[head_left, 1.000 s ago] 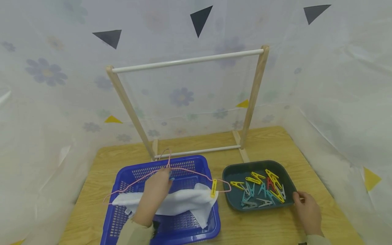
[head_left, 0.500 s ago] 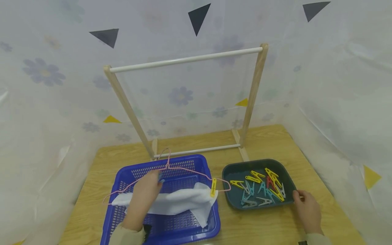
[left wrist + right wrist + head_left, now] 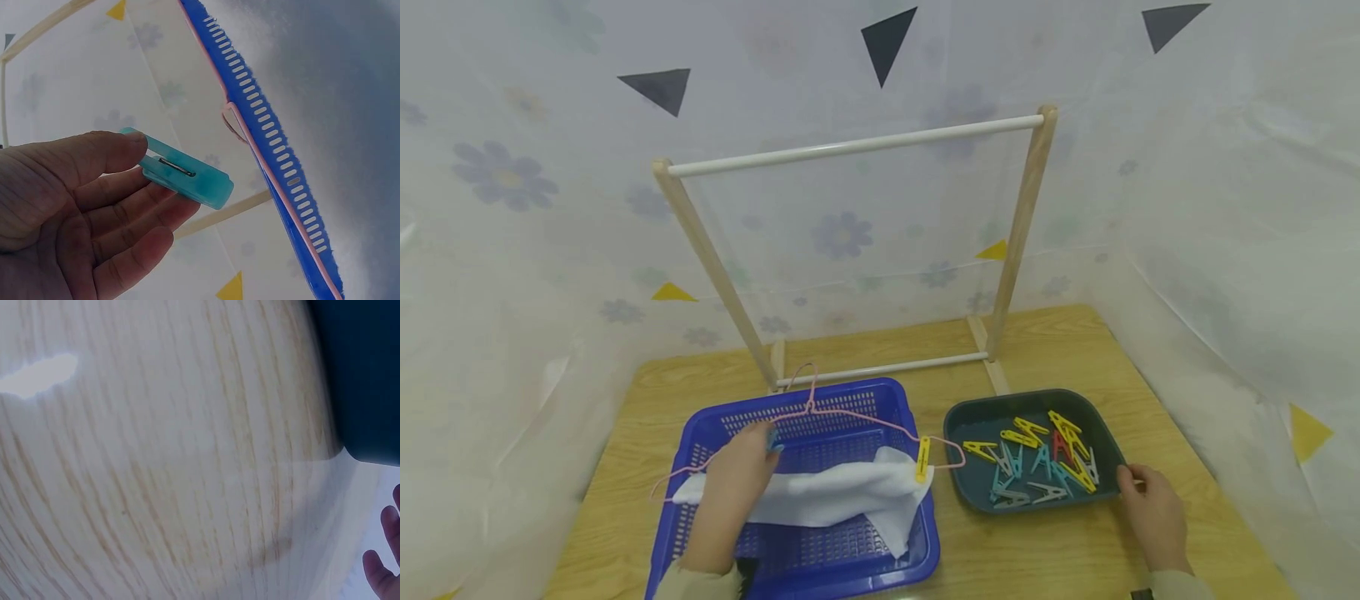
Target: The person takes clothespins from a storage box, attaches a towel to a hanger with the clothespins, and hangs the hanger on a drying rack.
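Note:
My left hand (image 3: 737, 471) pinches a teal clothespin (image 3: 200, 184) between thumb and fingers, above the left part of a pink wire hanger (image 3: 811, 406). That hanger lies across a blue slotted basket (image 3: 927, 525), its hook over the far rim. A white cloth (image 3: 835, 492) is draped along the hanger's lower bar, and a yellow clothespin (image 3: 922, 460) clips its right end. My forearm covers part of the cloth's left side. On the right, my right hand (image 3: 1153, 512) holds the near right corner of a dark green tray (image 3: 1052, 507) with thumb and finger.
Several loose clothespins (image 3: 1043, 462) in yellow, teal, grey and red lie in the tray. Behind the basket stands a wooden rack with a white top rod (image 3: 857, 147). The wooden table (image 3: 977, 550) carries everything, with pale flowered sheeting (image 3: 850, 275) around it.
My left hand has moved left along the hanger, away from the hook's base, with the teal clothespin. The right hand has stayed at the tray's corner.

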The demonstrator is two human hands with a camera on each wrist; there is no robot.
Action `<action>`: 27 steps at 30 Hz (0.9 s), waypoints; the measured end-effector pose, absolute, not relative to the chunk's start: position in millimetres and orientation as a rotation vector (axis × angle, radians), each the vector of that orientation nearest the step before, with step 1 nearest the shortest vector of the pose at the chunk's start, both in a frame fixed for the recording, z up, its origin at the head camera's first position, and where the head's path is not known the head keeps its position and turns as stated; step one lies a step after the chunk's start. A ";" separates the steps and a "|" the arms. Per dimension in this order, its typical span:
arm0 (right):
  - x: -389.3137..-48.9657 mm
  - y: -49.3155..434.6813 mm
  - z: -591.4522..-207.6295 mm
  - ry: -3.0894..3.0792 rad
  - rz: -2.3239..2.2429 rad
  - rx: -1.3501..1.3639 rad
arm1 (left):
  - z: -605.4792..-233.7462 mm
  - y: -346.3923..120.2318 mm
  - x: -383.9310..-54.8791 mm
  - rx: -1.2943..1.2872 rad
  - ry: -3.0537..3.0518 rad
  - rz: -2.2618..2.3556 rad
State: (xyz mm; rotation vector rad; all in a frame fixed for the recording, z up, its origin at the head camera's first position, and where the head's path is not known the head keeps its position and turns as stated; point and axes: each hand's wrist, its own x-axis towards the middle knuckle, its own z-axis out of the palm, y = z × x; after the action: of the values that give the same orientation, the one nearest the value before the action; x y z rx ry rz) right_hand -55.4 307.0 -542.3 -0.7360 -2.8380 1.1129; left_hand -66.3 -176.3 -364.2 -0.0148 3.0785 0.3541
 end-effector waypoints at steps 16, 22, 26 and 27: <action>-57.8 302.5 -535.4 -2.711 0.979 -0.589 | -367.8 -196.0 -58.7 -0.089 3.048 0.381; -66.7 296.2 -522.3 -2.602 0.869 -0.422 | -366.7 -198.3 -57.3 -0.122 3.027 0.390; -73.4 290.6 -510.3 -2.548 0.804 -0.329 | -366.2 -200.5 -55.9 -0.129 3.031 0.394; -75.1 289.2 -507.2 -2.537 0.795 -0.309 | -366.7 -201.4 -55.7 -0.138 3.029 0.394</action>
State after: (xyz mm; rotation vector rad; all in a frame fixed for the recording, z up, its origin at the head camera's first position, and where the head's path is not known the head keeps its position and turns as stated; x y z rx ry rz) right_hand -75.1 289.2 -507.2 -0.3089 -2.5373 0.7946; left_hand -55.7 -201.4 -366.7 -0.1382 3.0291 0.3942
